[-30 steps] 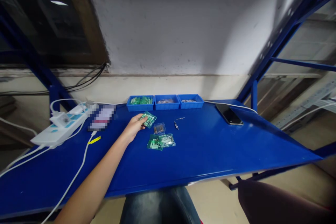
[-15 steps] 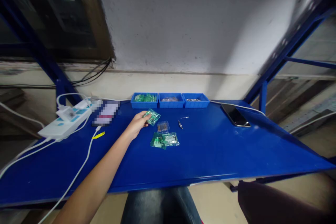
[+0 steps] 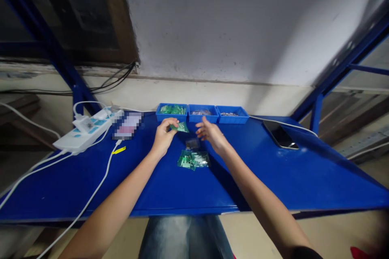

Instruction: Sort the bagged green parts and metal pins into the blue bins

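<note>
Between thumb and fingers, my left hand (image 3: pixel 165 134) pinches a small green packet (image 3: pixel 182 127) just in front of the blue bins. To its right, my right hand (image 3: pixel 210 132) hovers with fingers apart and nothing in them. Below the hands lies a small clear packet (image 3: pixel 192 144) with brownish pieces inside. Nearer the front edge, a green packet (image 3: pixel 186 160) with pale pieces overlaps a second green-edged packet (image 3: pixel 200 159). The thin metal parts on the table are mostly hidden behind my right hand.
Three blue bins stand along the back: one with green packets (image 3: pixel 158 117), one with clear packets (image 3: pixel 193 117), one with metal parts (image 3: pixel 233 120). A white power strip (image 3: pixel 75 137) and a charging phone (image 3: pixel 128 126) sit left. Another phone (image 3: pixel 280 134) lies right.
My right hand has come into view from the right, over the table. My left hand still grips the green packet, which is now tilted flatter. The camera view has shifted slightly.
</note>
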Tool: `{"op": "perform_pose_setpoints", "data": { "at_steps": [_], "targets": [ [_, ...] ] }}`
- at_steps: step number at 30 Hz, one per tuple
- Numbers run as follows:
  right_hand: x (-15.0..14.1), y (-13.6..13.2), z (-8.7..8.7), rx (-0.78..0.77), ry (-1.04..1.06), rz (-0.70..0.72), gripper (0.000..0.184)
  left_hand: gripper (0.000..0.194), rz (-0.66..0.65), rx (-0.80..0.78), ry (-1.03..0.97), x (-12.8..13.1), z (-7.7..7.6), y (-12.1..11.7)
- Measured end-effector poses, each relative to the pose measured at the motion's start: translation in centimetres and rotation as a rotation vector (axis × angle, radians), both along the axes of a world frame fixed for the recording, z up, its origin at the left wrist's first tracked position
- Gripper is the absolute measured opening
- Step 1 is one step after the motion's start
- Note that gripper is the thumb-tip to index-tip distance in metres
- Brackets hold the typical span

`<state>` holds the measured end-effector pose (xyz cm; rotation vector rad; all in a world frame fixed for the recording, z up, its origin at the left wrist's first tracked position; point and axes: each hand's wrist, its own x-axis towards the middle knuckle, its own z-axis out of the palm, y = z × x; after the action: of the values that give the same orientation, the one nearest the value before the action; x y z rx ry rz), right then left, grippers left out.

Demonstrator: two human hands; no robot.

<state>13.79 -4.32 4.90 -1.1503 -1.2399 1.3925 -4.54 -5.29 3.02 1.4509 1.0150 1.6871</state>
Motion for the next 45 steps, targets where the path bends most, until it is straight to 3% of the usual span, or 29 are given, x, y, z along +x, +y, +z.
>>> {"op": "perform_pose_setpoints", "data": {
  "at_steps": [3,5,12,15,18,22,24,29,32,35,37,39,42,45],
  "targets": [
    [-1.6,-0.4,-0.3,-0.1,0.101,0.111,0.043,0.006,0.038,0.067,0.075,0.5,0.2,-0.6],
    [-2.2,-0.9,-0.7,-0.026,0.188,0.116,0.039,0.008,0.018,0.06,0.115,0.8,0.2,-0.9],
    [-2.0,-2.0,-2.1,0.253,0.074,-0.131,0.021,0.031,0.018,-0.035,0.343,1.0,-0.6,-0.8],
    [-2.1,-2.3,-2.1,0.437,-0.057,-0.179,0.012,0.026,0.063,-0.102,0.284,0.6,-0.4,-0.5],
    [-2.3,-2.9,-2.0,0.668,-0.251,-0.194,0.007,0.018,0.019,-0.27,0.12,0.3,0.2,-0.6],
    [-2.2,-3.3,-2.3,0.914,-0.476,-0.169,0.015,0.044,-0.108,-0.504,-0.061,0.4,0.4,-0.8],
    [-2.1,-3.2,-2.6,0.961,-0.533,-0.164,0.017,0.045,-0.148,-0.561,-0.056,0.5,0.0,-0.7],
    [-2.0,-3.0,-3.1,0.864,-0.57,-0.239,0.025,0.047,-0.157,-0.329,-0.066,0.8,-1.0,-0.4],
    [-1.6,-2.9,-3.0,0.719,-0.526,-0.258,0.022,0.03,-0.115,-0.186,0.002,0.7,-0.7,-0.5],
    [-1.5,-2.7,-2.6,0.513,-0.351,-0.175,0.031,0.013,-0.12,-0.047,0.169,0.6,-0.2,-0.8],
    [-1.7,-2.5,-2.6,0.354,-0.175,-0.119,0.042,0.009,-0.117,0.062,0.333,0.7,-0.2,-1.0],
    [-1.9,-2.4,-2.7,0.268,-0.055,-0.116,0.041,0.007,-0.067,0.144,0.507,0.9,-0.4,-1.3],
    [-2.0,-2.2,-3.0,0.263,-0.013,-0.162,0.034,0.014,-0.006,0.179,0.686,1.4,-1.0,-1.6],
    [-1.7,-2.3,-2.9,0.391,-0.08,-0.207,0.028,0.014,-0.036,0.128,0.696,1.7,-1.5,-1.6]
  ]
}}
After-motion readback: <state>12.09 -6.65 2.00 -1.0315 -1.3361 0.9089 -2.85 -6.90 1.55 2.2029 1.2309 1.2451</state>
